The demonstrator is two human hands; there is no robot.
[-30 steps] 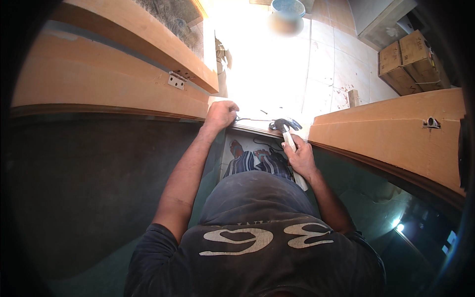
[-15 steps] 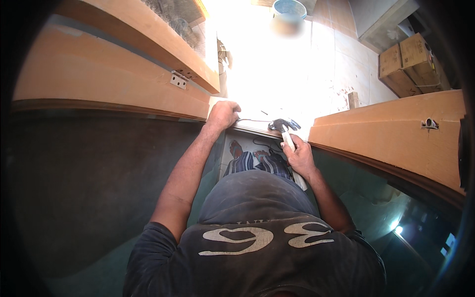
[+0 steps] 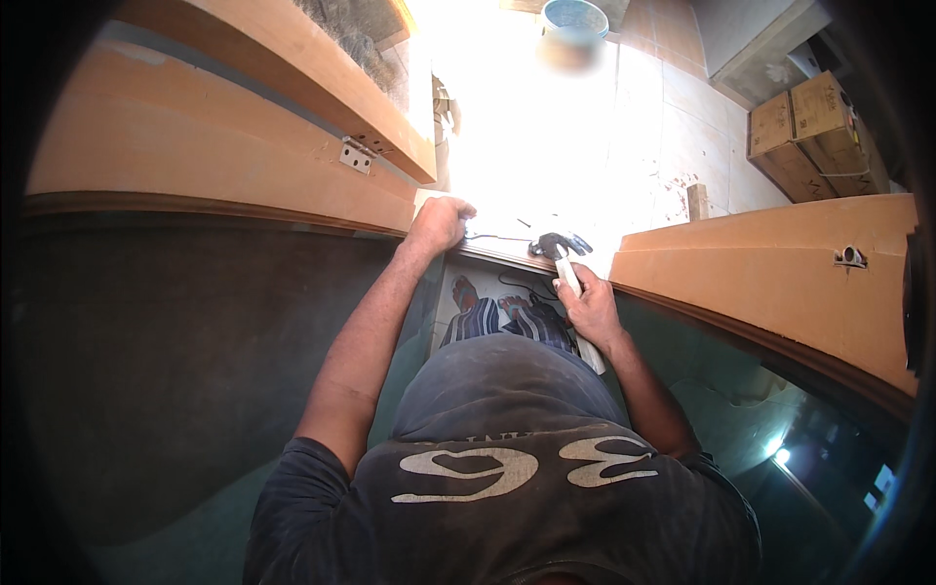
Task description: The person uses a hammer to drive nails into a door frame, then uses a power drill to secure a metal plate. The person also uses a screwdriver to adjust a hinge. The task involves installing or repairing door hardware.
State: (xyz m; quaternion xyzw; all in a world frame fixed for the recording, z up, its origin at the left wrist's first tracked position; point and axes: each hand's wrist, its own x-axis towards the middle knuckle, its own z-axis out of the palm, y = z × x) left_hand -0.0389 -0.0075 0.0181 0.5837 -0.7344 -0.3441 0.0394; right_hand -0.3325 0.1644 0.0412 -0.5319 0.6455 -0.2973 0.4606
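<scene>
We are noting a long orange-brown left panel (image 3: pixel 214 146) running along one side, with a shorter right panel (image 3: pixel 760 258) facing it. Between them a pale ledge (image 3: pixel 512 255) is spanning the gap, its far side washing out in glare. Two stacked-looking cardboard boxes (image 3: pixel 814 136) are standing on the floor at far right; a blue bucket (image 3: pixel 575 16) is sitting at the top edge, partly blurring. The claw hammer (image 3: pixel 568 279) is lying across the ledge's near edge, its dark head over the ledge and its light handle slanting toward the body. The right hand (image 3: pixel 591 306) is wrapping firmly around that handle. The left hand (image 3: pixel 439 224) is curling its fingers down at the ledge's left end (whether they are pinching anything, we cannot tell). A metal hinge (image 3: pixel 357 154) is showing on the left panel. A thin dark strip (image 3: pixel 502 237) is stretching from near the left fingertips toward the hammer head, and a tiny dark sliver (image 3: pixel 524 222) is lying just beyond it.
</scene>
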